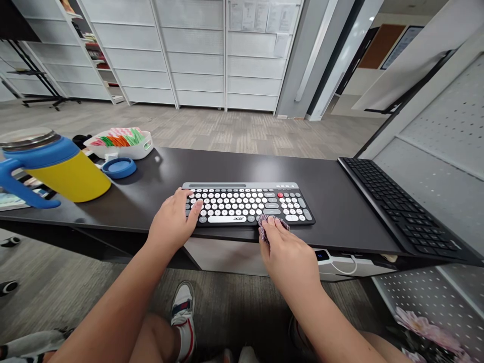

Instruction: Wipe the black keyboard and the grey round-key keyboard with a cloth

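Note:
A grey and black keyboard (234, 205) with round white keys and one red key lies flat on the dark desk, its long side facing me. At its left end, my left hand (174, 214) grips the side, the thumb resting over the keys and the fingers along the edge. My right hand (285, 244) is closed on a small striped cloth (263, 220), pressed against the keyboard's front edge below the arrow keys and number pad. Most of the cloth is hidden under the fingers.
A second black keyboard (401, 206) lies at the desk's right end by a perforated panel (449, 116). On the left stand a yellow and blue mug (71, 171), a blue lid (119, 168) and a white basket (145, 145) of colourful items. A white cable (345, 271) hangs under the front edge.

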`<action>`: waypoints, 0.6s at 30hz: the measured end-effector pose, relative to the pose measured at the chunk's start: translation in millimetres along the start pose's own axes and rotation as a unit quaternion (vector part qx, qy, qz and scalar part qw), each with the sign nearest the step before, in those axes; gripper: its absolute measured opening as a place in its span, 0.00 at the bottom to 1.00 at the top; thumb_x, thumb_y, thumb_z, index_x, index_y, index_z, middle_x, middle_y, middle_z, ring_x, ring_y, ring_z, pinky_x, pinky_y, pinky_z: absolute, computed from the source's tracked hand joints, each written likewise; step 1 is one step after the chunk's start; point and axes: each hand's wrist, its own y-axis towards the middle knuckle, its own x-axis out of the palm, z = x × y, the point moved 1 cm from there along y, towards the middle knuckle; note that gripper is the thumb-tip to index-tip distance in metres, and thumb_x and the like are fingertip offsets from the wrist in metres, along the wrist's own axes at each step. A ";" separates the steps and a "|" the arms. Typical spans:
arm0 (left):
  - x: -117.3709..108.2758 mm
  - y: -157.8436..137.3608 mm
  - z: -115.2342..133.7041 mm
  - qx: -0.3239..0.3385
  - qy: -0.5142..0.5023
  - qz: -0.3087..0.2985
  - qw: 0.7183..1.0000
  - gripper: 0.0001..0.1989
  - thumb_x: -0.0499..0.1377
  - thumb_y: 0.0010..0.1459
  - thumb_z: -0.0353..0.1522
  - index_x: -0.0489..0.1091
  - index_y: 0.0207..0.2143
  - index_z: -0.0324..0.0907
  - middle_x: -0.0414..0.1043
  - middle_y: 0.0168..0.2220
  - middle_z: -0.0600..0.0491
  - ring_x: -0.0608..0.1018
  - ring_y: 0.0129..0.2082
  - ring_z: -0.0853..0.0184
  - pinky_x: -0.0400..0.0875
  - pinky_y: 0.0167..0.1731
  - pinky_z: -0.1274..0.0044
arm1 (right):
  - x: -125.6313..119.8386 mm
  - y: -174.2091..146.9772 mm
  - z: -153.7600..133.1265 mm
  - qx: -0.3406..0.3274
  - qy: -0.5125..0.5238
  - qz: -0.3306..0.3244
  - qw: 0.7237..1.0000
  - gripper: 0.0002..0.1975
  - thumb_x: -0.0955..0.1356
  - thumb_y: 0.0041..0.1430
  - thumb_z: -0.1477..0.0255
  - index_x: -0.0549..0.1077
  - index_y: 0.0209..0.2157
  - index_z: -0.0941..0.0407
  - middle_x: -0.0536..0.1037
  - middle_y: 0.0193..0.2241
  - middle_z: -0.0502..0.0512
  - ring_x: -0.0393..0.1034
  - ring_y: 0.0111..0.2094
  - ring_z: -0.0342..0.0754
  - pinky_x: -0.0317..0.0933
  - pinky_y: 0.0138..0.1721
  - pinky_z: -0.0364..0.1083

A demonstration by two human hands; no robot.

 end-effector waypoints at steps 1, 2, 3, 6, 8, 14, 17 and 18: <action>0.1 0.0 -0.2 0.001 0.001 0.001 1.000 0.31 0.44 0.73 0.52 0.66 0.62 0.40 0.70 0.66 0.35 0.71 0.67 0.44 0.69 0.60 0.55 | 0.0 0.0 0.0 0.001 -0.001 -0.001 1.000 0.13 0.66 0.73 0.74 0.81 0.49 0.62 0.86 0.48 0.62 0.83 0.48 0.54 0.75 0.47 0.48; 0.0 0.1 -0.4 0.002 0.002 0.002 1.000 0.31 0.44 0.73 0.52 0.66 0.62 0.39 0.70 0.66 0.35 0.71 0.67 0.44 0.69 0.60 0.55 | 0.1 0.0 0.0 0.002 -0.001 -0.002 1.000 0.13 0.65 0.73 0.74 0.81 0.48 0.62 0.86 0.48 0.62 0.83 0.48 0.54 0.75 0.47 0.47; -0.1 0.1 -0.5 0.003 0.002 0.002 1.000 0.31 0.44 0.73 0.52 0.66 0.62 0.39 0.70 0.65 0.35 0.71 0.67 0.44 0.69 0.60 0.55 | 0.2 -0.1 0.1 0.002 -0.001 -0.004 1.000 0.13 0.65 0.74 0.74 0.81 0.49 0.62 0.86 0.48 0.62 0.83 0.49 0.54 0.75 0.48 0.47; -0.6 0.1 -0.5 0.005 0.002 0.002 1.000 0.31 0.44 0.73 0.52 0.66 0.63 0.39 0.70 0.65 0.35 0.70 0.68 0.45 0.69 0.61 0.55 | 0.3 -0.6 0.1 0.004 0.001 -0.005 1.000 0.13 0.65 0.74 0.74 0.81 0.49 0.62 0.86 0.48 0.61 0.83 0.49 0.54 0.75 0.48 0.48; -0.7 -0.1 -0.4 0.005 0.002 0.002 1.000 0.31 0.44 0.73 0.52 0.66 0.63 0.39 0.71 0.65 0.35 0.70 0.68 0.45 0.69 0.61 0.55 | 0.5 -0.8 0.0 0.005 0.002 -0.004 1.000 0.13 0.65 0.74 0.74 0.81 0.49 0.62 0.86 0.48 0.61 0.83 0.49 0.54 0.75 0.49 0.48; -0.5 -0.4 -0.9 0.000 0.000 0.000 1.000 0.31 0.44 0.73 0.52 0.66 0.63 0.40 0.69 0.66 0.35 0.70 0.68 0.45 0.69 0.61 0.55 | 1.0 -0.1 -0.7 0.002 -0.003 -0.002 1.000 0.12 0.65 0.74 0.74 0.81 0.48 0.61 0.86 0.48 0.61 0.83 0.49 0.54 0.75 0.48 0.47; -0.6 -0.1 -0.7 0.000 0.000 -0.001 1.000 0.31 0.44 0.73 0.52 0.66 0.63 0.39 0.70 0.65 0.35 0.70 0.68 0.45 0.69 0.61 0.55 | 0.8 0.1 -0.9 -0.001 -0.002 -0.004 1.000 0.13 0.66 0.73 0.74 0.81 0.49 0.62 0.86 0.48 0.62 0.83 0.49 0.54 0.76 0.48 0.48; -0.7 0.0 -0.5 0.001 0.000 0.000 1.000 0.31 0.44 0.73 0.52 0.66 0.63 0.39 0.70 0.65 0.35 0.70 0.68 0.45 0.69 0.61 0.55 | 0.6 0.0 -1.0 -0.001 -0.002 -0.003 1.000 0.12 0.66 0.73 0.74 0.81 0.49 0.62 0.86 0.48 0.62 0.83 0.49 0.54 0.76 0.48 0.48</action>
